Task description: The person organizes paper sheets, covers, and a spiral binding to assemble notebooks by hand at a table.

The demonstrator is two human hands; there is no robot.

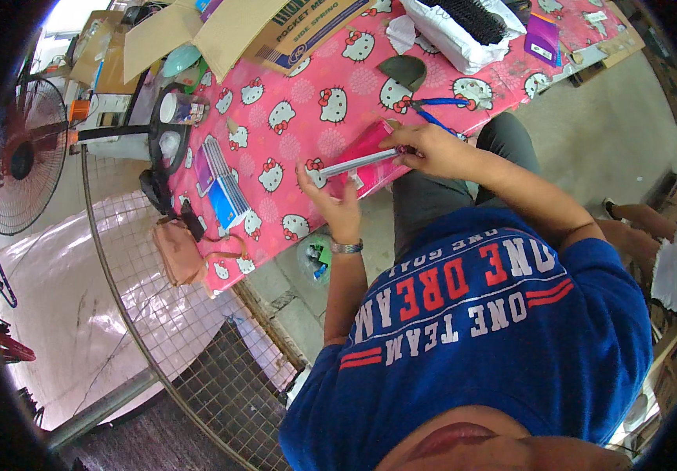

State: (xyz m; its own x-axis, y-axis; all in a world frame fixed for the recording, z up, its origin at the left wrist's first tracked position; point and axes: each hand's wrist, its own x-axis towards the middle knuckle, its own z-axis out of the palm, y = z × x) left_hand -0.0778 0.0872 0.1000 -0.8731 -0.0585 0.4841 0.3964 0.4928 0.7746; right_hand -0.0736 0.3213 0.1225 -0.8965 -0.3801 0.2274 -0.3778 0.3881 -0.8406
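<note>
My right hand [429, 151] is closed around one end of a thin notebook-like stack [366, 162], seen edge-on as a pale strip with a dark edge. At its other end, my left hand [334, 207] has its fingers apart, close to the strip; whether they touch it is hard to tell. Below the strip, a bright pink booklet or pack [374, 174] lies at the table's near edge. Blue-handled pliers [436, 110] rest just beyond my right hand.
The table [319, 141] has a pink cat-print cover. At left lie several blue and purple booklets [225, 188] and a brown pouch [178, 251]. Behind are an open cardboard box [276, 35], a dark green curved piece [403, 72] and a white bag [464, 39]. A fan [25, 157] stands left.
</note>
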